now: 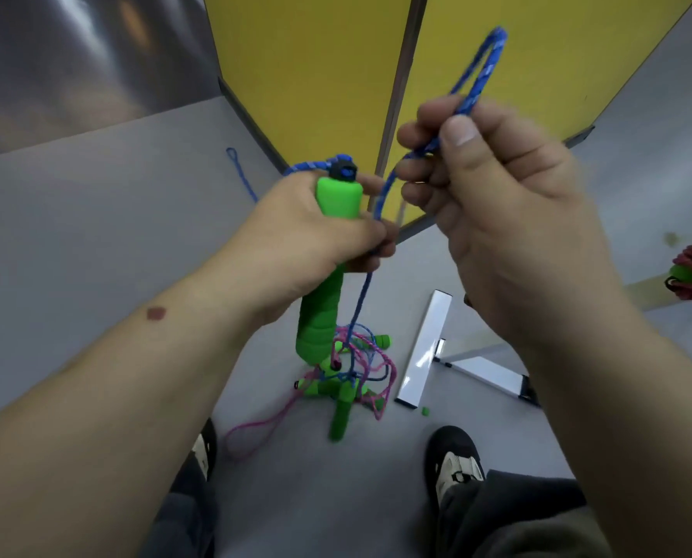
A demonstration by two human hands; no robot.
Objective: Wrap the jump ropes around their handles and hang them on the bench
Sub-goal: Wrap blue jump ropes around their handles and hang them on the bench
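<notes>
The left hand (316, 235) gripped one ribbed green foam handle (320, 316); the right hand (493, 203) pinched a braided blue rope (477, 70) (doubled into one loop) between curled fingers (420, 134).

A pale grey floor (94, 203) fills most of the view, smooth and matte, with a small yellowish stain (671, 237) near the right edge. At the upper left stands a shiny metallic wall panel (74, 62), catching soft blurred reflections of overhead light. Two yellow partition panels (308, 74) rise from the floor at the top centre and meet at a grey vertical post (404, 74); a dark base strip (247, 110) edges them where they reach the floor. A white metal frame leg (424, 348) with a glossy surface lies across the floor at lower right, joined to a second white bar (485, 370).
</notes>
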